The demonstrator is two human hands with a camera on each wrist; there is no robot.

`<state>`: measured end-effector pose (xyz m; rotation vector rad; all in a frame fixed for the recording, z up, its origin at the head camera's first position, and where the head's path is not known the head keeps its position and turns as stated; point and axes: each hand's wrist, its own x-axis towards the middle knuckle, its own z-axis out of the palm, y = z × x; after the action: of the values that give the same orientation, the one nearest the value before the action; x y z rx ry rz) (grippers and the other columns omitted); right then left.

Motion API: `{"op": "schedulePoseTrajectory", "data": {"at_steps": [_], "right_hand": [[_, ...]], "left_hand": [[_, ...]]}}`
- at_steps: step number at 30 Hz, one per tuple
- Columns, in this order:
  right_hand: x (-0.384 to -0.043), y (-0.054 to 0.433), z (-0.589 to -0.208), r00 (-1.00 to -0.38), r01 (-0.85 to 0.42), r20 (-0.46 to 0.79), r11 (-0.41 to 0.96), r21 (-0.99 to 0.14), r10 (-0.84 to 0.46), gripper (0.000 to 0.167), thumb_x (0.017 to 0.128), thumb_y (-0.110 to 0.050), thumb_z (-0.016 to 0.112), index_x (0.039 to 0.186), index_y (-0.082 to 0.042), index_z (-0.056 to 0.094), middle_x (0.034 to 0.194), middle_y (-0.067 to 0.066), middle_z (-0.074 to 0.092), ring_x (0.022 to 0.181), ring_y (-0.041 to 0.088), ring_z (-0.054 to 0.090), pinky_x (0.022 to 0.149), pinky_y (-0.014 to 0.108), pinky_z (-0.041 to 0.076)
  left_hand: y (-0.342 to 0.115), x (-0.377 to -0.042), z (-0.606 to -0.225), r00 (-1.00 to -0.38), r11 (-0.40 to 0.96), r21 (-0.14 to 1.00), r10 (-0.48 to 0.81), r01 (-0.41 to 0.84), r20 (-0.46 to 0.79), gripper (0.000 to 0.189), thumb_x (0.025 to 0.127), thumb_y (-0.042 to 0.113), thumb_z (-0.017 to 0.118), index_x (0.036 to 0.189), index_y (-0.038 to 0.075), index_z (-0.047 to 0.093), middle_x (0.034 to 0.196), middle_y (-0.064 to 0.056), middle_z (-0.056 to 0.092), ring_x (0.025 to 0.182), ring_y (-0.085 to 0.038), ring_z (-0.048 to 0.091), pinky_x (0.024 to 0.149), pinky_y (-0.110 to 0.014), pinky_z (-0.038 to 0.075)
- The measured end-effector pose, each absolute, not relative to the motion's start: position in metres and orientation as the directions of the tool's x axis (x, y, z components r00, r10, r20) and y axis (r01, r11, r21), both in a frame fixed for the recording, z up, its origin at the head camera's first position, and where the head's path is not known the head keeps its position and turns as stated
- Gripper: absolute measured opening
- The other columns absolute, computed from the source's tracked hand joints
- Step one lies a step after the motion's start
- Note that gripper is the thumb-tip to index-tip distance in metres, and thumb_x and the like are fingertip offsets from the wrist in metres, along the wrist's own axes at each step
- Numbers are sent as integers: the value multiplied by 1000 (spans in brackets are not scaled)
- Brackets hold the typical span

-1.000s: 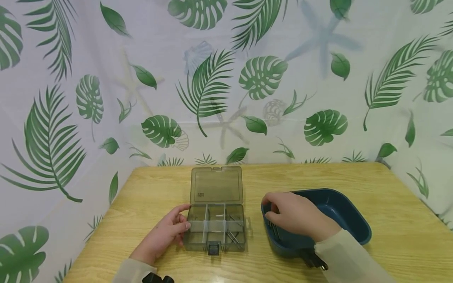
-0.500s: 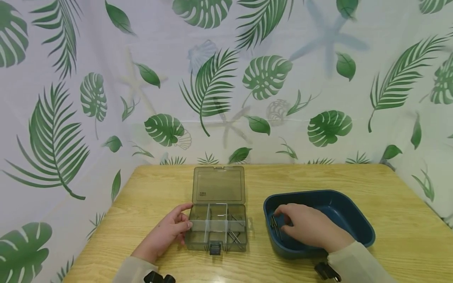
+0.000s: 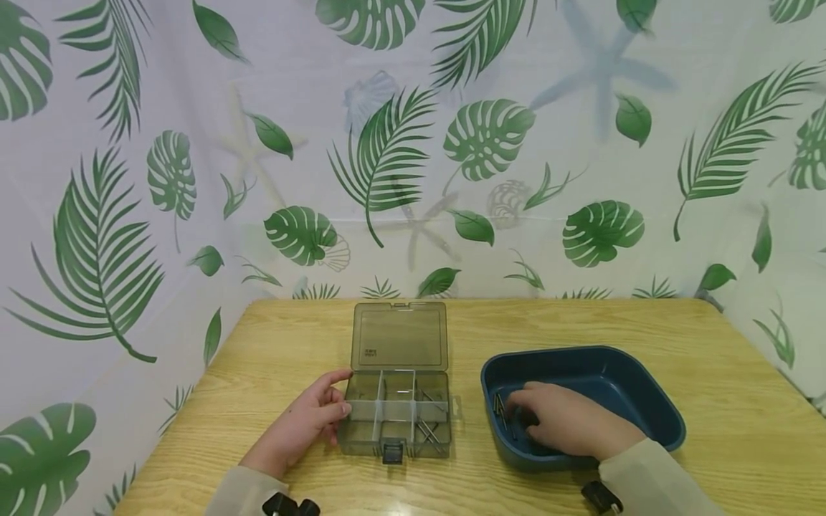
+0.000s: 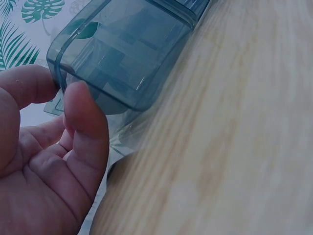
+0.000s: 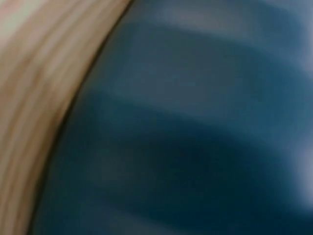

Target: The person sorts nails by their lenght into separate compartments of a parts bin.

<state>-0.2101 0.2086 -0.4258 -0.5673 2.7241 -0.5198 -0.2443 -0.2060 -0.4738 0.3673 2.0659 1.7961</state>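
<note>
A clear grey compartment box (image 3: 393, 412) stands on the table with its lid (image 3: 400, 335) raised at the back. Thin metal rods (image 3: 427, 432), perhaps nails or screws, lie in its right compartments. My left hand (image 3: 300, 423) holds the box's left side, thumb and index finger on its edge; the left wrist view shows the thumb (image 4: 84, 110) against the wall. Inside a dark blue basin (image 3: 645, 383), my right hand (image 3: 568, 423) reaches down with bent fingers. Several thin metal rods (image 3: 500, 405) lie beside its fingertips. Whether it holds any is hidden. The right wrist view is blurred.
A wooden table (image 3: 290, 330) carries the box on the left and the basin on the right, with bare wood between them. Behind stands a white leaf-print cloth (image 3: 400, 143). The box's small black latch (image 3: 392, 451) faces the front.
My right hand has gone from the basin's left rim down into it and shifted slightly right, uncovering the metal rods. The left hand keeps its place on the box. The view has shifted slightly.
</note>
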Motion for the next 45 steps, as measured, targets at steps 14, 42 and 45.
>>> {"op": "schedulePoseTrajectory", "data": {"at_steps": [14, 42, 45], "right_hand": [[-211, 227, -434, -886, -385, -139, 869, -311, -442, 23, 92, -13, 72, 78, -27, 60, 80, -8, 49, 68, 11, 45, 61, 33, 41], [-212, 225, -421, -947, -219, -108, 852, -475, -303, 19, 94, -6, 59, 107, -18, 67, 77, -6, 56, 65, 15, 51, 60, 34, 43], [-211, 223, -418, -950, -218, -94, 847, -486, -298, 25, 96, -5, 59, 115, -17, 70, 76, -6, 55, 64, 14, 50, 59, 33, 41]], "left_hand": [[-209, -244, -477, -889, 158, 986, 440, -58, -123, 66, 102, 12, 60, 158, 5, 25, 98, -9, 47, 66, -16, 46, 56, -31, 54], [-208, -246, -472, -890, 149, 987, 441, -53, -115, 68, 102, 14, 62, 158, 5, 25, 97, -8, 47, 68, -16, 46, 55, -31, 53], [-208, -245, -473, -886, 141, 988, 449, -61, -119, 68, 102, 14, 62, 158, 5, 25, 97, -8, 46, 67, -16, 45, 55, -31, 53]]}}
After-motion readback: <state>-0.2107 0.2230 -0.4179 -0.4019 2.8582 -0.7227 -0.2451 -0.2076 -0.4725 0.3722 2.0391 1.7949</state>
